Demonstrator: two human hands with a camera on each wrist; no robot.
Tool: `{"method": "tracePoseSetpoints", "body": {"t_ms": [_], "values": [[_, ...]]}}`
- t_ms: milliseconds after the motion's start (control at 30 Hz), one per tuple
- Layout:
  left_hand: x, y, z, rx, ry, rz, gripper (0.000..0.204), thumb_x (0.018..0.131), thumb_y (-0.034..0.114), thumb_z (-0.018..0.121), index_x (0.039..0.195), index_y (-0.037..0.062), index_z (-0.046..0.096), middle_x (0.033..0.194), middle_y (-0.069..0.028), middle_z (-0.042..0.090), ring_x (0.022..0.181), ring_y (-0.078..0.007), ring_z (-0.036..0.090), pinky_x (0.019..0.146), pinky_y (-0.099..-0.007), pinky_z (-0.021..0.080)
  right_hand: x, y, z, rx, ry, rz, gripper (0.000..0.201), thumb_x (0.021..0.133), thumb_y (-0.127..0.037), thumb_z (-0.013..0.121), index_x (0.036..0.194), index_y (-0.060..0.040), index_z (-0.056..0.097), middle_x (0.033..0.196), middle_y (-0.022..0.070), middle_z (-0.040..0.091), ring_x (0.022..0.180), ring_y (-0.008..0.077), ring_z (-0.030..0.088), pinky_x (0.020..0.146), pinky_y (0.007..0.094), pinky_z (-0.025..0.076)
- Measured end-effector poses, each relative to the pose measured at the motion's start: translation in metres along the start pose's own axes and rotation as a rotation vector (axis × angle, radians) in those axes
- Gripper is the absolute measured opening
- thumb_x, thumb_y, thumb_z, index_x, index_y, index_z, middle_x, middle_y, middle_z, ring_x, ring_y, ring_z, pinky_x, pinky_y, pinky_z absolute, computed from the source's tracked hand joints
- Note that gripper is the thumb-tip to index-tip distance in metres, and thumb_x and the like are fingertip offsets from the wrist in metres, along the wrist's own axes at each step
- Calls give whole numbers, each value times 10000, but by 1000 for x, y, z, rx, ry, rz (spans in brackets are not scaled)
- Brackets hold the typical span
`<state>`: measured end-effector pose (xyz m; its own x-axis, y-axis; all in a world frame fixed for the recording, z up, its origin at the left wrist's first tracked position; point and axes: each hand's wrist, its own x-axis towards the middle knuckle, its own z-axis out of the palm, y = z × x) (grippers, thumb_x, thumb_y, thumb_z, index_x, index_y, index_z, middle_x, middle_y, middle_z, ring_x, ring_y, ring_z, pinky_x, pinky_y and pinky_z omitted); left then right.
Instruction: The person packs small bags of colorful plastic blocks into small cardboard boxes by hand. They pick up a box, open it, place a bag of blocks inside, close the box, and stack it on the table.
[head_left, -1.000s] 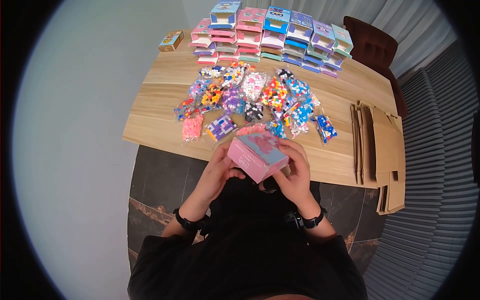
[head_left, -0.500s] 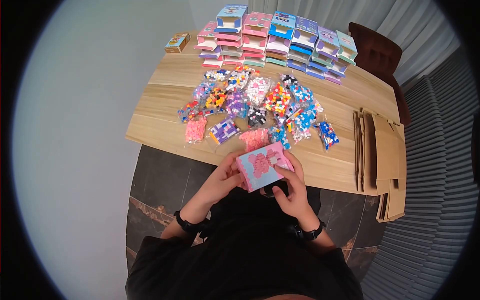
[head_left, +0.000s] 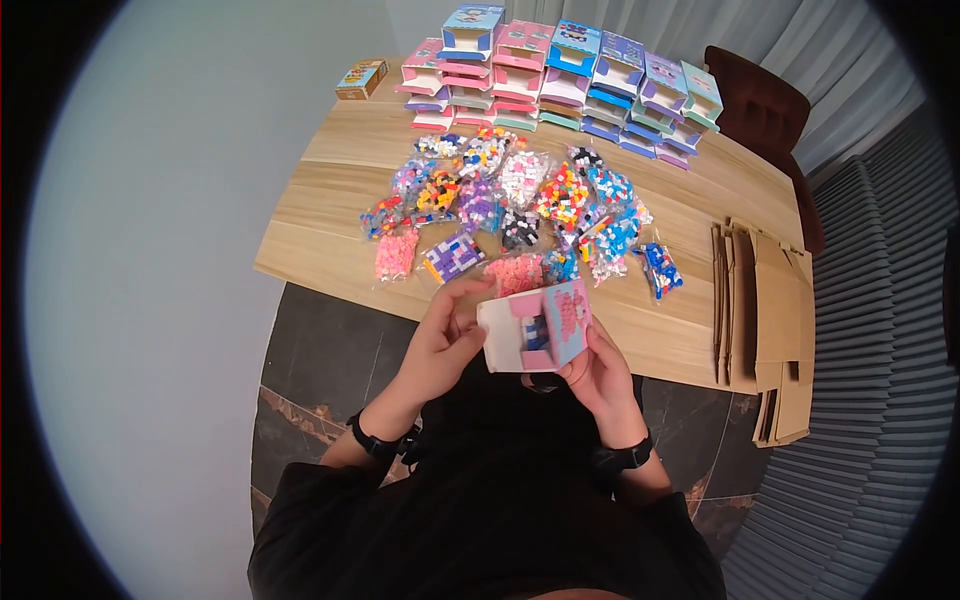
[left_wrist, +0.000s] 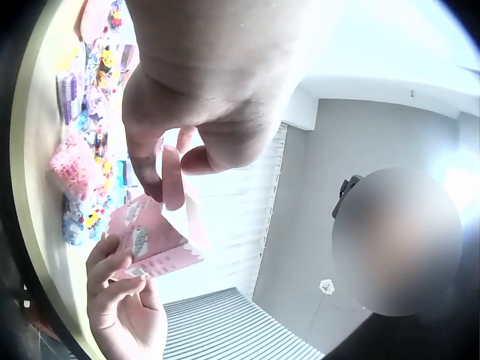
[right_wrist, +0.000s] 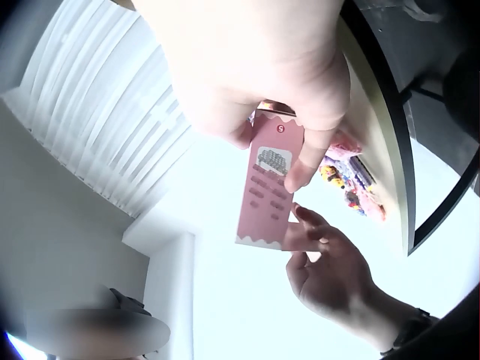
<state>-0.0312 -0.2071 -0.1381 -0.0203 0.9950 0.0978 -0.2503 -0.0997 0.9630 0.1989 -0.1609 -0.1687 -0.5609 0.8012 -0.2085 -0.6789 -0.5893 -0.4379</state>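
A small pink and light-blue box [head_left: 570, 318] is held above the table's front edge, with one end open. Its white-lined flap [head_left: 502, 336] stands out to the left, and something blue and white shows inside. My right hand [head_left: 606, 376] grips the closed end, fingers along one side and thumb on the other. The left hand [head_left: 448, 338] pinches the pink end flap [left_wrist: 173, 178] between thumb and fingers. Just beyond the box lies a bag of pink bricks [head_left: 516, 272] on the table.
Several clear bags of coloured bricks [head_left: 478, 205] cover the middle of the wooden table [head_left: 340, 200]. Opened boxes [head_left: 520, 80] are stacked along the back. A small brown box [head_left: 362, 80] stands at the back left, and flattened cardboard [head_left: 780, 310] leans at the right edge.
The box has been turned, and its end now stands open toward the left hand. The left hand has moved off the box's side to its flap. The right hand has kept its grip.
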Motion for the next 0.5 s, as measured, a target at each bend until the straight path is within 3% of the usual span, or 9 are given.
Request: {"method": "tracePoseSetpoints", "body": {"t_ms": [100, 233, 433, 500], "values": [[2, -2, 0, 350, -34, 190, 383, 823, -96, 550, 1166, 69, 580, 1403, -150, 402, 1261, -219, 485, 950, -322, 444, 1, 4, -7, 150, -52, 44, 444, 1040, -216, 371, 1443, -42, 300, 1329, 162, 534, 1066, 290, 651, 813, 375, 609], [2, 5, 7, 697, -12, 298, 205, 836, -38, 623, 1009, 67, 653, 1420, -169, 388, 1287, -289, 471, 989, -349, 422, 1, 6, -16, 28, -70, -47, 461, 1030, -210, 429, 1443, -54, 299, 1318, 137, 540, 1084, 247, 635, 831, 368, 586], [-3, -9, 0, 759, 46, 290, 214, 831, 16, 689, 1035, 56, 635, 1407, -182, 411, 1265, -298, 489, 976, -359, 433, -6, 6, -9, -415, -24, -290, 581, 958, -187, 602, 1443, -64, 307, 1312, 105, 529, 1116, 195, 589, 882, 339, 524], [-5, -24, -2, 589, 76, 224, 226, 831, 14, 692, 1045, 47, 626, 1401, -182, 420, 1247, -294, 508, 973, -354, 442, -7, 8, -3, -523, 7, -355, 632, 931, -186, 648, 1443, -60, 300, 1323, 107, 518, 1161, 193, 561, 930, 353, 497]]}}
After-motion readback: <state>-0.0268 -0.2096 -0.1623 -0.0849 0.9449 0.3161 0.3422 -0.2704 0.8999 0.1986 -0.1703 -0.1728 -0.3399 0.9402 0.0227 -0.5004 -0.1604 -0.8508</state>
